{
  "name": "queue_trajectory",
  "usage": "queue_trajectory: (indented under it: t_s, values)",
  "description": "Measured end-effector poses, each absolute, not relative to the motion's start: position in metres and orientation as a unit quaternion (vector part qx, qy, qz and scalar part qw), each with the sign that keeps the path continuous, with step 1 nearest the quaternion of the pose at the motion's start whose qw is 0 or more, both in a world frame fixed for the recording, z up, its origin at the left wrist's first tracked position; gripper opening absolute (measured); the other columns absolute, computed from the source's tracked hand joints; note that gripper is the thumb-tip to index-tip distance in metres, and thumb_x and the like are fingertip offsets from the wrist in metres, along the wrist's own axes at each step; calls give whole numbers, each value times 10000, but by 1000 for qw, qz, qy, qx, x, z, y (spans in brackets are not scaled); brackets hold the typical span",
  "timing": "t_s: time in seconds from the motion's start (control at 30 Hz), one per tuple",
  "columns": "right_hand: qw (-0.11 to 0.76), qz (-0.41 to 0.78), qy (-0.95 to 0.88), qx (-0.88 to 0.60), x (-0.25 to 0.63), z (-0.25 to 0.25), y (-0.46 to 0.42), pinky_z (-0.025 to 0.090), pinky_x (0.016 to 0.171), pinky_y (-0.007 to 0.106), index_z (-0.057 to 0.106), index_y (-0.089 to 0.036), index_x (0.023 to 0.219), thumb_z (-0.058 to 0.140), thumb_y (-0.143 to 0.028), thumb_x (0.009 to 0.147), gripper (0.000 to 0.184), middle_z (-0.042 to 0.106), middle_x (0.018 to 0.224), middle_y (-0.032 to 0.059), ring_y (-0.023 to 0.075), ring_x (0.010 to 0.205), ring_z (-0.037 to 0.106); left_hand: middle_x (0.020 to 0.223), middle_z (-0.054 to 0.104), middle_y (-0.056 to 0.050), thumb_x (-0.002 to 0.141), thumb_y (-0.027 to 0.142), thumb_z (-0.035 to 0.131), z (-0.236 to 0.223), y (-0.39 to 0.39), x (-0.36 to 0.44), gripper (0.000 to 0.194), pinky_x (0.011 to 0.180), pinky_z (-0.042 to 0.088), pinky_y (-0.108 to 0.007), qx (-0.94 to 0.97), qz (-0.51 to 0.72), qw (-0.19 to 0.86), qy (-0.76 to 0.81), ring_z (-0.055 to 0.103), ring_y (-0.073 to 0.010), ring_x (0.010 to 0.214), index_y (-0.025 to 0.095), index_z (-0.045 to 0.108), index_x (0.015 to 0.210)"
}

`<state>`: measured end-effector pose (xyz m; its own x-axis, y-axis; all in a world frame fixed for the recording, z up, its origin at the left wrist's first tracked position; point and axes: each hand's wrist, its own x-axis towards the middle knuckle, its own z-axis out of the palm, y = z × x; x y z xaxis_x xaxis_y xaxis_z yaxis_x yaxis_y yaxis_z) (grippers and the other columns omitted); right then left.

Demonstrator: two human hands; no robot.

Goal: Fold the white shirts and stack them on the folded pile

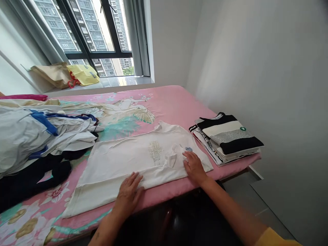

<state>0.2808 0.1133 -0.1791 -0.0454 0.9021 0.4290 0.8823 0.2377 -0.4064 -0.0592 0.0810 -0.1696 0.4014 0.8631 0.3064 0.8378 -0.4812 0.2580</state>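
A white T-shirt (123, 164) with a faint yellow print lies spread flat across the near edge of a bed with a pink floral sheet (169, 102). My left hand (129, 193) rests flat on the shirt's near edge, fingers stretched out. My right hand (193, 165) lies flat on the shirt near its collar end, beside a small blue mark, fingers extended. Neither hand holds anything.
A stack of folded clothes (225, 138), topped by a black-and-white striped one, sits at the bed's right corner by the wall. A heap of unfolded white, blue and black clothes (38, 140) covers the left. Yellow and tan bags (69, 75) lie on the window sill.
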Motion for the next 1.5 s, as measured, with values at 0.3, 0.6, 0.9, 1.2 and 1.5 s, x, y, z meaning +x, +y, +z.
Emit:
queue_trajectory:
  t_s: [0.3, 0.6, 0.9, 1.2, 1.5]
  values:
    - [209, 120, -651, -720, 282, -173, 208, 383, 851, 359, 613, -169, 1053, 517, -341, 839, 291, 618, 1062, 109, 245, 990, 526, 1246, 584, -124, 783, 425, 585, -151, 146, 82, 598, 985, 373, -464, 769, 210, 151, 585, 510, -281, 1165, 183, 462, 1315]
    - [215, 134, -655, -712, 291, -181, 219, 317, 681, 256, 560, -211, 909, 440, -316, 905, 159, 625, 853, 21, 161, 824, 535, 1018, 635, -70, 824, 186, 456, -163, 159, 91, 371, 877, 379, -362, 720, 220, 154, 640, 564, -217, 1006, 219, 567, 1176]
    - [206, 110, -660, -714, 288, -182, 218, 308, 662, 262, 562, -215, 936, 428, -357, 925, 195, 638, 877, 28, 169, 824, 557, 925, 617, -53, 783, 357, 578, -164, 164, 93, 188, 818, 387, -361, 716, 220, 142, 647, 563, -233, 941, 205, 608, 890]
    - [214, 82, -663, -713, 284, -177, 218, 386, 726, 293, 580, -202, 950, 422, -318, 934, 196, 642, 898, 60, 199, 870, 568, 843, 598, -71, 822, 315, 517, -172, 173, 90, 151, 777, 437, -368, 719, 241, 117, 641, 572, -228, 841, 182, 587, 817]
    - [230, 85, -817, -522, 265, -167, 163, 269, 1110, 373, 523, -147, 1240, 366, -268, 937, 362, 519, 1325, 106, 192, 1285, 396, 1391, 489, -87, 883, 185, 389, -165, 143, 89, 416, 1135, 151, -512, 862, 205, 45, 461, 342, -239, 1346, 209, 510, 1280]
